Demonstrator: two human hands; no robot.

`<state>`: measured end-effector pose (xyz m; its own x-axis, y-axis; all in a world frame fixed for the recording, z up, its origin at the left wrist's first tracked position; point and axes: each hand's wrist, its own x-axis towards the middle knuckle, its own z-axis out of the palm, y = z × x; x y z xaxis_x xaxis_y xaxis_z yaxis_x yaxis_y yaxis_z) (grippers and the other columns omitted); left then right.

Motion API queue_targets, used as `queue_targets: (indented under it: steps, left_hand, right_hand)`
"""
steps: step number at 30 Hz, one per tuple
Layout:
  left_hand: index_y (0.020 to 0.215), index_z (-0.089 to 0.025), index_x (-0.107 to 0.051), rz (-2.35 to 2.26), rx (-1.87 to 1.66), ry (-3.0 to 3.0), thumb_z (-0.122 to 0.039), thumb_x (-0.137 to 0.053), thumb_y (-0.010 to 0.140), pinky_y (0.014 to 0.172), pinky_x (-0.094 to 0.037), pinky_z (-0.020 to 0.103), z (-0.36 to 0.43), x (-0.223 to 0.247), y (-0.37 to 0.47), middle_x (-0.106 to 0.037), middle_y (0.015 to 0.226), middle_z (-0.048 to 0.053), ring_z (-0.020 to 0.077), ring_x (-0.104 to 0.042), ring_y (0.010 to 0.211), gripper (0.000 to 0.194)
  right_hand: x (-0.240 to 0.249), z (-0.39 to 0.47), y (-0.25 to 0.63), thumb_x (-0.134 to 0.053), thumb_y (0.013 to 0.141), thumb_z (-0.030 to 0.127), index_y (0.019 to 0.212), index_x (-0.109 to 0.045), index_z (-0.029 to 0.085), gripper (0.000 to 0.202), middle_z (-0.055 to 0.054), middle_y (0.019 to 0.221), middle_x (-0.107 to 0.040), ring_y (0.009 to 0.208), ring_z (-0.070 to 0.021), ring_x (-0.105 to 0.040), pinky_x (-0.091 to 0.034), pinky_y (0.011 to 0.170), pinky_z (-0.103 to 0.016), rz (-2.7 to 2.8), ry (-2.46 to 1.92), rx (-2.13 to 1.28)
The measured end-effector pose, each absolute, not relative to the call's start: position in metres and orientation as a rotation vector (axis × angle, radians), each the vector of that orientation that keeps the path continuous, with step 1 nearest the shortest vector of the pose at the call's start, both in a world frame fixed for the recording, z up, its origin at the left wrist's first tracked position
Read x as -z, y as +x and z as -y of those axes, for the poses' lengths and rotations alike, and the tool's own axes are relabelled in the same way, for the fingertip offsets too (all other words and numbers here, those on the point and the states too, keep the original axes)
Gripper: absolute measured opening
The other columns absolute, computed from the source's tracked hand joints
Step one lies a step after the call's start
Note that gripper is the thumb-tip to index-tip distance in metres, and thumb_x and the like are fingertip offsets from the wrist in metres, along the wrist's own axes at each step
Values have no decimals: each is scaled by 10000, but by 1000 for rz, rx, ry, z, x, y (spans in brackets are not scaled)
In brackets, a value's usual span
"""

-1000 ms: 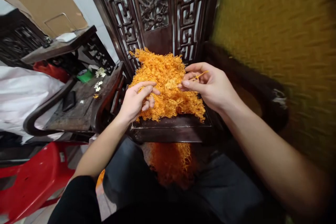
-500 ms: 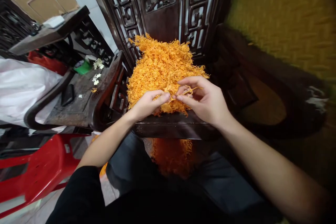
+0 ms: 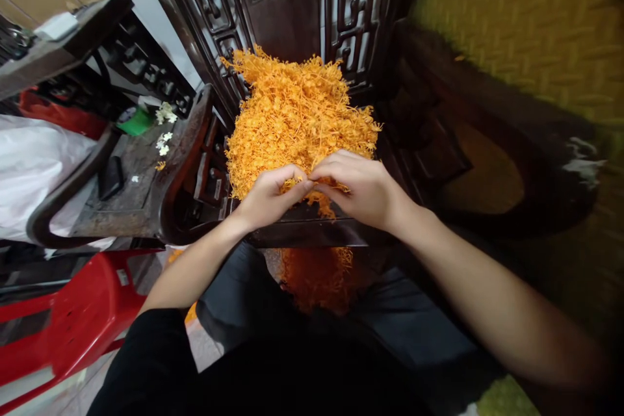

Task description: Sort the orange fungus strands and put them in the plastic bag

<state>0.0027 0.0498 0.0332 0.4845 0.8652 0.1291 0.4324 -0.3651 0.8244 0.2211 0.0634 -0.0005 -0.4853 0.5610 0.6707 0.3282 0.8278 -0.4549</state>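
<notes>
A large heap of thin, branching orange plastic sprigs (image 3: 287,114) lies on a dark carved wooden chair seat (image 3: 312,233) in front of me. My left hand (image 3: 277,194) is at the heap's near edge, thumb and forefinger pinched together. Against it, my right hand (image 3: 363,187) pinches at the same spot, so the fingertips of both hands meet. Between them is an orange sprig, mostly hidden by the fingers. A few loose strands (image 3: 324,207) hang over the seat just below the hands.
To the left, a wooden armchair seat (image 3: 124,211) bears a black phone (image 3: 111,177), a green tape roll (image 3: 135,121) and white bits (image 3: 163,143). A red plastic stool (image 3: 92,312) stands lower left. More orange sprigs (image 3: 316,276) sit below, between my knees.
My right hand has come in leftward and lower, its fingers closing against the left hand's fingertips. The orange strands that showed between the hands are now mostly covered. The view has shifted slightly.
</notes>
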Motion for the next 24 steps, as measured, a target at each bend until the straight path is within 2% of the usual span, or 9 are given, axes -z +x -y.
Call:
queue_targets:
  steps: [5,8,10,14,17,19,21,24]
  left_hand:
    - [855,-169,-645,-1124,-731,2049,-360,-593,1011,712,-448,249,-38,-33,11,-635,758,-18,108,-571,719,252]
    - [797,-176,-590,-1130,-770,2030,-386,-576,1016,653,-423,247,-35,-33,15,-579,697,-30,105,-519,664,303]
    - [779,-182,-563,-1100,-798,1991,-398,-574,1019,631,-416,245,-36,-35,16,-549,674,-34,102,-495,640,323]
    - [766,-195,-546,-964,-840,1896,-345,-567,1025,606,-418,240,-31,-47,20,-539,659,-33,97,-485,609,300]
    - [784,-211,-585,-498,-505,1883,-283,-598,991,612,-463,241,-17,-62,23,-643,713,6,106,-573,634,220]
    - [816,-212,-617,-282,-298,1863,-262,-614,970,650,-501,247,-11,-65,22,-720,786,45,121,-641,695,161]
    - [839,-201,-620,-350,-350,1816,-261,-606,975,670,-511,246,-14,-61,18,-766,858,68,121,-663,734,149]
    - [823,-188,-542,-608,-579,1616,-284,-609,974,517,-412,210,-33,-43,8,-798,965,76,60,-546,560,191]
  right_hand:
    - [2,-61,220,-505,1028,169,1016,-731,145,227,-82,992,-752,888,-198,-672,-505,738,-323,2237,-799,16]
    - [0,-57,214,-480,1038,191,977,-732,154,262,-65,991,-747,751,-151,-633,-456,656,-305,2217,-837,213]
    - [1,-55,209,-483,1041,194,931,-722,152,267,-60,981,-740,698,-130,-608,-447,628,-296,2166,-831,274]
    - [4,-65,211,-506,1033,168,875,-681,151,237,-66,986,-735,714,-129,-636,-473,602,-284,2072,-827,337]
    - [5,-86,235,-505,1007,130,925,-659,168,179,-76,988,-717,749,-148,-673,-500,569,-279,1892,-911,284]
    - [-1,-99,257,-553,994,160,949,-647,199,111,-66,993,-690,791,-160,-709,-566,610,-288,1635,-897,124]
    - [-13,-104,277,-630,986,234,949,-626,234,38,-47,1035,-676,796,-156,-742,-630,672,-314,1388,-819,-70]
    - [-37,-93,292,-704,963,306,948,-581,245,139,-36,1122,-715,881,-180,-789,-678,753,-361,1207,-704,-256]
